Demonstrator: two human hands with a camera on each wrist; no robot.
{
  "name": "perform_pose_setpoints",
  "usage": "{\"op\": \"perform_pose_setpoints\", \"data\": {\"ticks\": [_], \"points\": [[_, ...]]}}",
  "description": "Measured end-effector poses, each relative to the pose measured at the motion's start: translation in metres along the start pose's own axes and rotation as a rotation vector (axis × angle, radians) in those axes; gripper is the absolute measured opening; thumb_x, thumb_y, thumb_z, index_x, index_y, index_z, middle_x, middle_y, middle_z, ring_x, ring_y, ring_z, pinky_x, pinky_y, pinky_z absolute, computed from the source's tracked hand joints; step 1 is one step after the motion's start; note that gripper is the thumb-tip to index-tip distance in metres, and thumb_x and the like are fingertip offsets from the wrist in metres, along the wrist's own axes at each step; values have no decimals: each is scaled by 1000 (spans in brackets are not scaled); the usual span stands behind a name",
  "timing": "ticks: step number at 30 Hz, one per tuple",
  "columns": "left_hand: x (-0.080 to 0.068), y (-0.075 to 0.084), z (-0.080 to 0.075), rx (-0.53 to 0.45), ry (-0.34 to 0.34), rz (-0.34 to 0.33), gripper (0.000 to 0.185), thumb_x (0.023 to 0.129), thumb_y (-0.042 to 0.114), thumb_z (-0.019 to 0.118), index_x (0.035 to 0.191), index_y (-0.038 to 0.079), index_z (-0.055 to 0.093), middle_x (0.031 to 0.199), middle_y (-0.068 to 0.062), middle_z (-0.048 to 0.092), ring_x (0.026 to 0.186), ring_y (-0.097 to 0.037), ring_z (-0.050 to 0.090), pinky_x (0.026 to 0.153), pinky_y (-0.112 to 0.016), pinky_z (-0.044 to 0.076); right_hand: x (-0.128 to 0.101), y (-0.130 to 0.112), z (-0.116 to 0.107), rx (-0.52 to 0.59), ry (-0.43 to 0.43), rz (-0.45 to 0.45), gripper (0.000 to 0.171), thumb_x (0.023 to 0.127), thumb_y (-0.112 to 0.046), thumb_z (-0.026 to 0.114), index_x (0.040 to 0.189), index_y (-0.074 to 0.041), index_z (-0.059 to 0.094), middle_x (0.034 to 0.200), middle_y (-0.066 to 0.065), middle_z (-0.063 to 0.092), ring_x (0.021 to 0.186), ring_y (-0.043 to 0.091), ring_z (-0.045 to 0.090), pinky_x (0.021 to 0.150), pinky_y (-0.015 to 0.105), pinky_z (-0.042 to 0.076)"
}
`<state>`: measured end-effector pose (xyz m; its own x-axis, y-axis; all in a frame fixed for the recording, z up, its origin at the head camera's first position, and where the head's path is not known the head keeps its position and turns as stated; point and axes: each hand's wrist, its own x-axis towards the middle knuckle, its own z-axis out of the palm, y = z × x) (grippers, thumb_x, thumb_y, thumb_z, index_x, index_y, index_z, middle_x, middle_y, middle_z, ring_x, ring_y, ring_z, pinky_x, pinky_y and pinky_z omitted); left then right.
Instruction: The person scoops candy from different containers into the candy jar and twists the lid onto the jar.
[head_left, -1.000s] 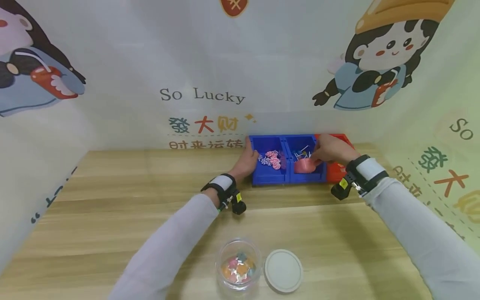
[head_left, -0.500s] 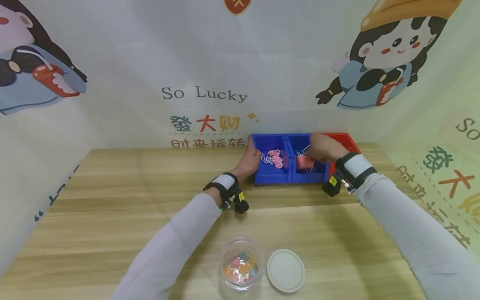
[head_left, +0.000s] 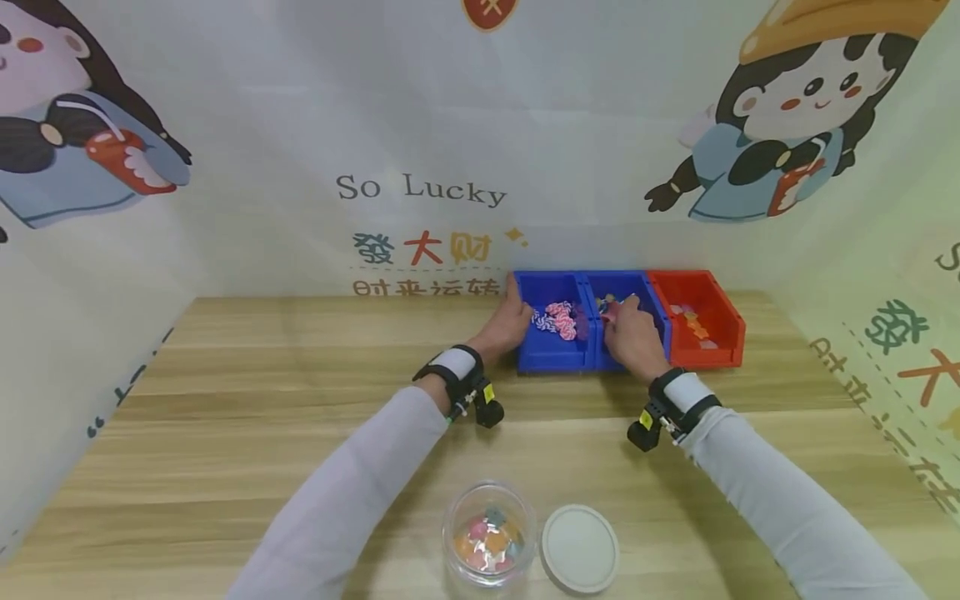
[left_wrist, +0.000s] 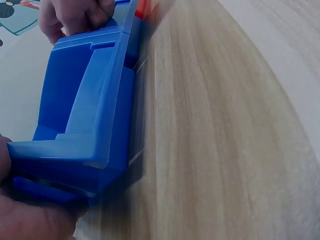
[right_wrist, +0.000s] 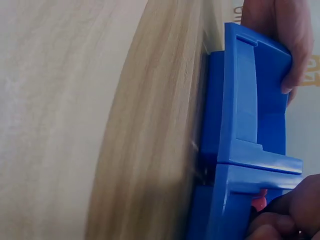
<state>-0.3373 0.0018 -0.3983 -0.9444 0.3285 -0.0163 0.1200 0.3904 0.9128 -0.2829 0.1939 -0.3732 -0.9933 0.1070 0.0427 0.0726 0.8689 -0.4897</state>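
My left hand [head_left: 504, 329] grips the outer wall of the left blue bin [head_left: 553, 358], which has striped pink-white and blue-white candies [head_left: 560, 321] in it. In the right wrist view, the left hand's fingers reach over that bin's rim. My right hand [head_left: 637, 340] is down inside the middle blue bin [head_left: 619, 282], fingers curled around a pink scoop [right_wrist: 259, 201]. Most of the scoop is hidden behind the fingers. Some lollipops [head_left: 606, 302] show just beyond the hand.
A red bin [head_left: 708, 358] with wrapped candies adjoins the middle bin on the right. Nearer to me stand a clear jar [head_left: 490, 575] with colourful candies inside and a white round lid [head_left: 580, 550] beside it. A printed cloth [head_left: 420, 125] rises behind the wooden table [head_left: 337, 400].
My right hand has turned and shifted down within the middle bin with the pink scoop, uncovering the red bin. The left hand keeps its grip on the left bin's wall.
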Motion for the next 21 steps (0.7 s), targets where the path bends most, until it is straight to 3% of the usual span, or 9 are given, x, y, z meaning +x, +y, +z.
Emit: {"op": "perform_pose_setpoints", "data": {"ticks": [4, 9, 17, 21], "points": [[0, 1, 1, -11, 3, 4, 70, 99, 8, 28, 150, 3, -20, 160, -14, -17, 149, -25, -11, 122, -34, -4, -1, 8, 0, 40, 21, -55, 40, 98, -12, 45, 125, 15, 34, 85, 23, 53, 71, 31, 56, 51, 25, 41], [0, 1, 2, -4, 6, -9, 70, 100, 9, 28, 150, 4, -20, 160, -15, -15, 149, -26, -10, 122, -34, -3, -6, 20, -1, 97, 48, -125, 25, 99, -12, 45, 112, 8, 38, 84, 19, 47, 72, 30, 52, 56, 26, 39], [0, 3, 2, -5, 11, 6, 68, 100, 8, 28, 150, 3, -19, 160, -16, -16, 149, -26, -11, 122, -35, -4, -9, 26, -4, 108, 57, -127, 25, 99, -11, 46, 114, 7, 39, 87, 20, 50, 74, 30, 51, 59, 27, 42], [-1, 2, 2, 2, 8, 5, 68, 100, 8, 28, 150, 2, -18, 160, -16, -16, 149, -27, -12, 122, -35, -4, -6, 20, -6, 74, 26, -75, 26, 98, -12, 45, 112, 9, 39, 86, 21, 50, 74, 31, 53, 58, 28, 41]]}}
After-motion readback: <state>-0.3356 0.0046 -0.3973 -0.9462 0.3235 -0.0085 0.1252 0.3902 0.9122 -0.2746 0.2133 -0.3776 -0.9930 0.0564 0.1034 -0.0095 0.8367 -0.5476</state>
